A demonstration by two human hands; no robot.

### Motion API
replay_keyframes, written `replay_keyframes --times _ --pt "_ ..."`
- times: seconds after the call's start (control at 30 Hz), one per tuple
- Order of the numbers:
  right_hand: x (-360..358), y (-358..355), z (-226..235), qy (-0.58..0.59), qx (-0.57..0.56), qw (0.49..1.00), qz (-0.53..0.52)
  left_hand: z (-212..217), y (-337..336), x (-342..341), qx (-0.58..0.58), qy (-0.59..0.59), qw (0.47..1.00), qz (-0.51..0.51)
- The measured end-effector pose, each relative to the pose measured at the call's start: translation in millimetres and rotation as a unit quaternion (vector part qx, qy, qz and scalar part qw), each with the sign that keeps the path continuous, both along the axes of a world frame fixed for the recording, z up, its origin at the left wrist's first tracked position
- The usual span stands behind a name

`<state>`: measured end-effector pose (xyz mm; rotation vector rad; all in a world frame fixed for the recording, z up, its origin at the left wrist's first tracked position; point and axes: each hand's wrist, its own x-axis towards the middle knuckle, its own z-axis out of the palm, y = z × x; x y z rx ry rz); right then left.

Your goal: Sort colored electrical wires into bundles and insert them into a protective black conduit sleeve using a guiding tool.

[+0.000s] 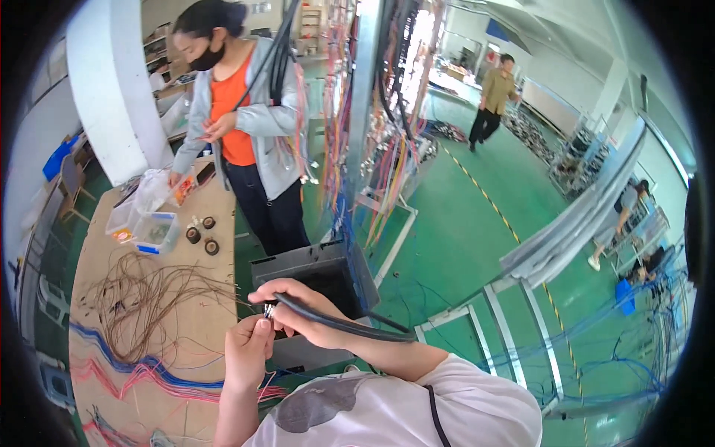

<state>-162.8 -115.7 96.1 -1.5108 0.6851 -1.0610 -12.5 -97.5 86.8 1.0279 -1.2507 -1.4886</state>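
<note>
My right hand (311,304) is closed around a thick black cable (350,325), which runs back along my forearm. Its end comes out near my fingertips, where several thin wires (268,310) show. Those wires are pinched by the thumb and fingers of my left hand (248,344), just below the right one. Both hands meet beyond the table's right edge, in front of a grey crate (365,272). Fingers partly cover the wire ends, so their exact form is hidden.
A table (201,261) on the left bears tangled brown wires (141,294), blue wires (112,348), pink wires (186,392), dark tape rolls (211,246) and a clear box (156,232). A co-worker (240,112) stands beyond it. Wire bundles hang from a metal post (363,97); a metal frame (484,339) stands right.
</note>
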Motion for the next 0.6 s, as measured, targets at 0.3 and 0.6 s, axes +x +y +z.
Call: replay_keyframes --times 0.3,0.6 --pt "6.3 15.5 18.3 -0.254 0.100 0.958 -0.086 25.3 15.6 7.0 -0.111 -0.091 0.983 0.111" --pt "20.0 15.4 17.7 -0.304 0.226 0.925 -0.004 18.8 21.4 9.3 -0.131 -0.069 0.976 0.158"
